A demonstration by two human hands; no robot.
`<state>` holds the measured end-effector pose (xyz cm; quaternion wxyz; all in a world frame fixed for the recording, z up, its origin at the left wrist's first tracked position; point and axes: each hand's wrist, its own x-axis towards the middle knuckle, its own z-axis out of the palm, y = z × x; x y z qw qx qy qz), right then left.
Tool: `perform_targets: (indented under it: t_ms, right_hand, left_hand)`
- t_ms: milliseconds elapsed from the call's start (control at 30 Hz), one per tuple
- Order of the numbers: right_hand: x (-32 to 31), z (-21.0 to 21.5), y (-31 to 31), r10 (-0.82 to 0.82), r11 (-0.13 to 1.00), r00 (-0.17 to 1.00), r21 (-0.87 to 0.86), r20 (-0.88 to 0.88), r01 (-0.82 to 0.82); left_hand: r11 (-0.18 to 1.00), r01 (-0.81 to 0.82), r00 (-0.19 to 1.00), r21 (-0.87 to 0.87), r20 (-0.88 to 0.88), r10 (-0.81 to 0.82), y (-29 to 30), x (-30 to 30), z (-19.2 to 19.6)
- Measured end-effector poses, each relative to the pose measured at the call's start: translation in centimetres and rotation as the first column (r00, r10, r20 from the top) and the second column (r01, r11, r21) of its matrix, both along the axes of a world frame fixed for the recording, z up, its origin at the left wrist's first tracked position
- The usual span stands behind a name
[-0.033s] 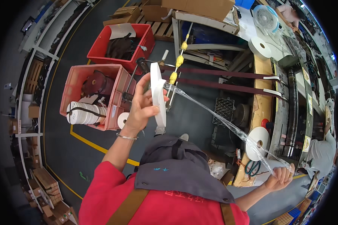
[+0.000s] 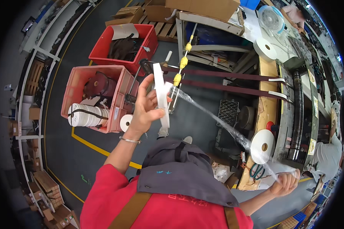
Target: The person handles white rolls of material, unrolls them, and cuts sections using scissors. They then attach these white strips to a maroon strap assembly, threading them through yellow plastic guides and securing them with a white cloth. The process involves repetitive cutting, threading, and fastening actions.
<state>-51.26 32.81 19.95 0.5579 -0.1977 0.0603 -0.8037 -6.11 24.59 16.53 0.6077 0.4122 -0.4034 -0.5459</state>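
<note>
My left hand (image 2: 144,108) is raised and closed around a narrow white roll of tape (image 2: 161,99), which stands edge-on between thumb and fingers. From the roll a clear plastic film (image 2: 223,125) runs taut and blurred down to the right, across the workbench edge. Its far end is gripped in the closed fingers of my right hand (image 2: 286,184), held low at the right beyond the bench's near corner. The film passes in front of a large white roll (image 2: 262,146) lying on the bench.
Two maroon straps (image 2: 225,74) stretch from a rod with yellow pieces (image 2: 184,62) to the bench machine's black roller (image 2: 296,114). Green-handled scissors (image 2: 257,171) lie on the bench. Red bins (image 2: 122,42) stand left, one pink bin (image 2: 116,91) holding white rolls (image 2: 88,114). A co-worker (image 2: 326,160) is far right.
The white roll has turned slightly in my left hand and looks thinner. The film has shifted and blurred. My right hand has barely moved.
</note>
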Motion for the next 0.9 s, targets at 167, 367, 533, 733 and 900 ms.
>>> perform_targets:
  t_ms: [167, 367, 533, 733, 900]
  right_hand:
    - [0.0, 1.2, 3.2, -0.007, 0.999, 0.996, 0.047, -0.088, 0.011]
    - [4.2, -2.7, 3.6, -0.082, 0.698, 0.798, 0.537, -0.597, 0.474]
    - [16.2, -5.5, -1.0, 0.412, 0.731, 0.216, 0.463, -0.885, 0.502]
    - [30.4, 0.0, -8.7, 0.265, 0.961, 0.195, 0.275, -0.944, 0.026]
    - [34.4, -0.1, -10.9, 0.233, 0.97, -0.006, 0.233, -0.972, -0.07]
  left_hand:
    - [0.953, -0.203, 0.883, -0.223, 0.38, 0.277, -1.0, 2.3, -1.6]
    - [0.985, -0.152, 0.95, -0.084, 0.262, 0.169, -1.6, 4.9, -0.4]
    - [0.998, 0.021, 0.992, 0.059, 0.123, -0.028, -1.8, 4.8, -0.2]
    - [0.98, 0.19, 0.973, 0.062, 0.121, -0.197, -1.9, 4.9, -0.4]
    - [0.979, 0.199, 0.963, -0.044, 0.191, -0.188, -2.3, 5.9, -0.7]
